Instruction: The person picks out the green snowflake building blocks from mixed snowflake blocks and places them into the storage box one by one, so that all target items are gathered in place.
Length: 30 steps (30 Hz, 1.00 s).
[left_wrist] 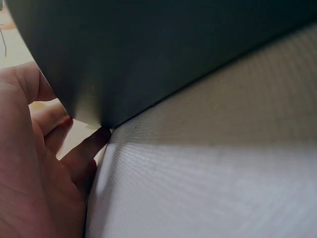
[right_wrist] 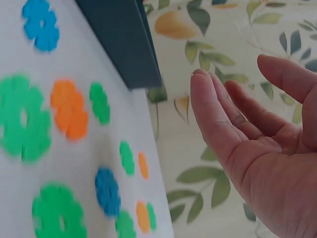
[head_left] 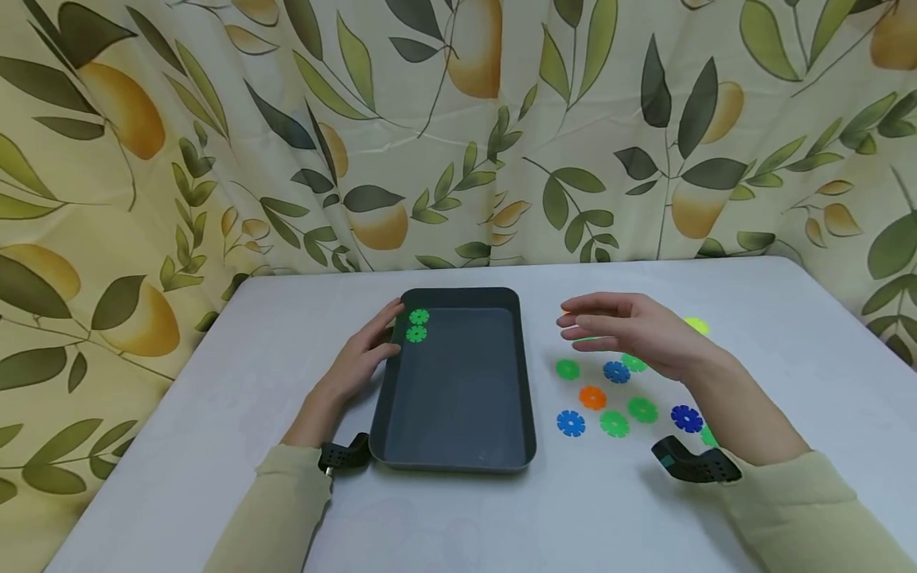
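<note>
My left hand [head_left: 353, 362] rests against the left side of a dark grey rectangular tray [head_left: 524, 382]. In the left wrist view, its fingers [left_wrist: 81, 153] touch the tray's outer wall [left_wrist: 148, 54] near a corner. Two green notched discs, an upper one [head_left: 419, 317] and a lower one [head_left: 416, 334], lie inside the tray at its far left. To the right of the tray, my right hand [head_left: 645, 334] hovers above scattered notched discs, its fingers extended and holding nothing. Nearest below it are a blue disc [head_left: 617, 372] and a green disc [head_left: 568, 368].
More discs lie on the white table [head_left: 458, 517]: an orange one [head_left: 592, 398], a light blue one [head_left: 571, 423], a dark blue one [head_left: 686, 419] and a yellow one [head_left: 696, 325]. A fruit-patterned curtain [head_left: 444, 119] hangs behind the table's far edge.
</note>
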Motion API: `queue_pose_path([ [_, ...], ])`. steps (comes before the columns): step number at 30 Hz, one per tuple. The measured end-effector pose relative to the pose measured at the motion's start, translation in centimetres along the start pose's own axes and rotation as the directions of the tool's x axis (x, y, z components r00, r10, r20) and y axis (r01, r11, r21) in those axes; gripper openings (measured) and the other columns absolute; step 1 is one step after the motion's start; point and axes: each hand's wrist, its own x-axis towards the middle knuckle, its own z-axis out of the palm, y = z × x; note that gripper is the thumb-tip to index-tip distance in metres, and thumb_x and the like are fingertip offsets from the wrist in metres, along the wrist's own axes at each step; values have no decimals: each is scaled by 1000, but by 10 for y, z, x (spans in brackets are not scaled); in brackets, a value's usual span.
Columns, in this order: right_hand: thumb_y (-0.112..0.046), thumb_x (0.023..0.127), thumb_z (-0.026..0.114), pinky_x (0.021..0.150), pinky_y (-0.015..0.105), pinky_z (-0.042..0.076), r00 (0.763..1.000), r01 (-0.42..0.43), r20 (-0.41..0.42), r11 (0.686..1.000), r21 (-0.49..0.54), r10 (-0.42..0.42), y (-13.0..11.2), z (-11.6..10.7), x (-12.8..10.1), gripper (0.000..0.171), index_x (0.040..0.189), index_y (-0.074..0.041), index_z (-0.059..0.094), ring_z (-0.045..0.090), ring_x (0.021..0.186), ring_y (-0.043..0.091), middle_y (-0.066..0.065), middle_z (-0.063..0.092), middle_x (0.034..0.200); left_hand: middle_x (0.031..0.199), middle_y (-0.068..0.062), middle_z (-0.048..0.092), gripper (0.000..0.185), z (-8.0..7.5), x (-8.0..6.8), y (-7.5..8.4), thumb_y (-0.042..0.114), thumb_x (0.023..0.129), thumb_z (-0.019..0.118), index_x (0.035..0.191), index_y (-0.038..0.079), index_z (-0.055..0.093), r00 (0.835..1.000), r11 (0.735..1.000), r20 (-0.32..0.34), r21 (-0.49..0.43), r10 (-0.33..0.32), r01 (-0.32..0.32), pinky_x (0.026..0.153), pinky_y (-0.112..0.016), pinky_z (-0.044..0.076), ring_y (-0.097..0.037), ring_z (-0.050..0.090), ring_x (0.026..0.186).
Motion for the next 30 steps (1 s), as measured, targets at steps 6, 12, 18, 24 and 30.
queue_pose_path([
  [6, -27, 104, 57, 92, 33, 53, 997, -38, -65, 998, -56, 35, 11, -22, -17, 53, 145, 5, 45, 66, 115, 26, 22, 57, 138, 166, -6, 23, 62, -1, 0, 0, 1, 96, 52, 156, 6, 37, 1000, 1000, 4, -8, 3, -3, 115, -54, 26, -40, 36, 143],
  [12, -27, 105, 56, 90, 25, 52, 992, -57, -115, 996, -72, 48, 24, -41, -29, 55, 146, 7, 42, 67, 114, 20, 9, 64, 132, 166, -6, 23, 62, -1, 0, 1, 1, 96, 52, 156, 5, 37, 1000, 1000, 3, -10, 11, -11, 116, -54, 26, -41, 36, 143],
  [18, -29, 104, 56, 88, 24, 53, 984, -96, -161, 989, -116, 76, 37, -55, -35, 58, 149, 5, 40, 67, 111, 15, 10, 62, 134, 166, -7, 23, 62, 0, 0, 2, 0, 96, 51, 156, 4, 36, 1000, 1000, 4, -19, 15, -15, 115, -54, 27, -41, 36, 143],
  [24, -31, 104, 57, 88, 23, 53, 969, -146, -216, 983, -113, 120, 46, -66, -38, 62, 151, 4, 36, 67, 107, 5, -4, 65, 126, 166, -7, 23, 62, 0, 0, 3, 1, 96, 52, 156, 5, 37, 1000, 1000, 5, 1, 17, -17, 116, -53, 26, -39, 37, 143],
  [30, -30, 104, 57, 86, 22, 53, 962, -147, -245, 986, -82, 123, 49, -74, -40, 64, 151, 6, 33, 67, 104, 2, -18, 67, 112, 166, -6, 23, 61, -1, 0, 3, 0, 97, 51, 156, 6, 37, 1000, 1000, 3, 5, 9, -9, 116, -53, 26, -39, 36, 143],
])
